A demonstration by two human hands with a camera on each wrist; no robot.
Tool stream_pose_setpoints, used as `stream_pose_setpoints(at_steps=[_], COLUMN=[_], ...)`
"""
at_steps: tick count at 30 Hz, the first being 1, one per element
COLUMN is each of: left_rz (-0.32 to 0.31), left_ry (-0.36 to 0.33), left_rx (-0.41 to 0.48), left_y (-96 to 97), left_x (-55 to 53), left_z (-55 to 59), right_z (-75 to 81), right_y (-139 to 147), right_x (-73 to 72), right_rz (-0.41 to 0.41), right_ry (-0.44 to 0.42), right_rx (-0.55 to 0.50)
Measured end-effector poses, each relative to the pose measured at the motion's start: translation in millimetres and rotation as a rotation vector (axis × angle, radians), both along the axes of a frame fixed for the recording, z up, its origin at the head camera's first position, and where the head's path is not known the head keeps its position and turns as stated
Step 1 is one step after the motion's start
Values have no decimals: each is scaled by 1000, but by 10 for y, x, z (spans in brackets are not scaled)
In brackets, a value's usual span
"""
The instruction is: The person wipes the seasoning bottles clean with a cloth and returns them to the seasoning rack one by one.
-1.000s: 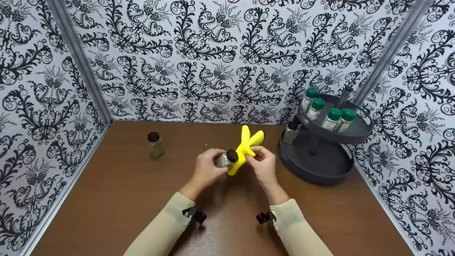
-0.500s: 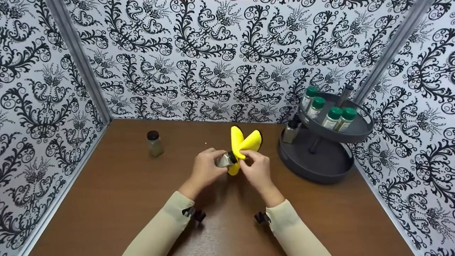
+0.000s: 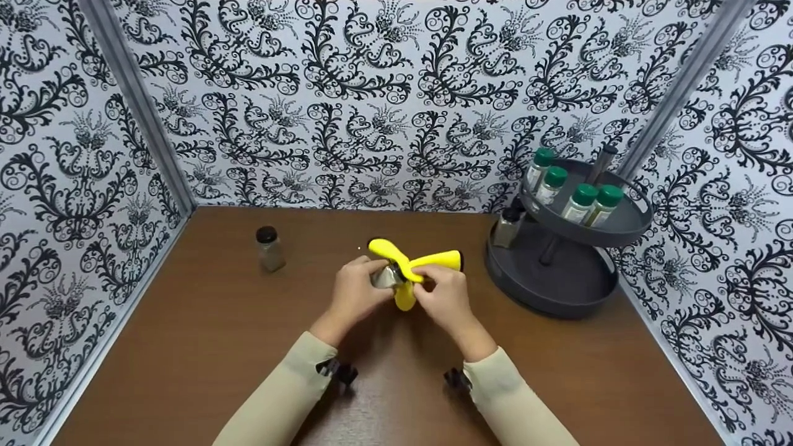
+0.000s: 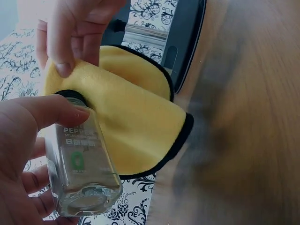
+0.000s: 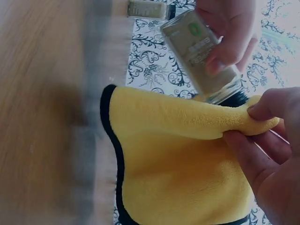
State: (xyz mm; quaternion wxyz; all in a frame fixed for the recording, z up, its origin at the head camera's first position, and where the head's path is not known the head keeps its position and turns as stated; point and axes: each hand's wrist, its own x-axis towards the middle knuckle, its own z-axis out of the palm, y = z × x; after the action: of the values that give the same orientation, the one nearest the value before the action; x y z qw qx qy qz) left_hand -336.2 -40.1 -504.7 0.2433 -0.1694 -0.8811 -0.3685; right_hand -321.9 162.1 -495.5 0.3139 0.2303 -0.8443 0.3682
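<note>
Glass jar (image 4: pixel 84 152) — long axis slanted, cap (image 4: pixel 71 95) toward yellow cloth (image 4: pixel 133 110)

A black-capped glass jar (image 4: pixel 86 157) tilts above the table (image 3: pixel 186 347), short of its far edge. A folded, black-edged yellow cloth (image 5: pixel 173 154) touches the cap (image 4: pixel 74 94).

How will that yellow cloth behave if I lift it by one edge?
The yellow cloth will probably flop rather than hold its shape, since it already folds and curves. It looks thin, so it's likely light for its spread. Its fuzzy surface suggests it won't slip easily.
</note>
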Motion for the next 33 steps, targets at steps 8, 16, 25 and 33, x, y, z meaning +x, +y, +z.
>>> stream_pose_setpoints(at_steps=[8, 16, 25, 33], left_rz=[-37, -30, 39, 84], left_ry=[-4, -13, -66, -26], left_rx=[-122, -55, 67, -30], left_y=[89, 94, 74, 127], left_x=[50, 91, 91, 108], left_z=[5, 67, 86, 36], right_z=[37, 59, 98, 122], right_y=[29, 75, 71, 42], right_x=[-12, -48, -4, 49], right_rz=[-25, -32, -11, 21], right_ry=[33, -10, 16, 100], right_rx=[-4, 19, 90, 114])
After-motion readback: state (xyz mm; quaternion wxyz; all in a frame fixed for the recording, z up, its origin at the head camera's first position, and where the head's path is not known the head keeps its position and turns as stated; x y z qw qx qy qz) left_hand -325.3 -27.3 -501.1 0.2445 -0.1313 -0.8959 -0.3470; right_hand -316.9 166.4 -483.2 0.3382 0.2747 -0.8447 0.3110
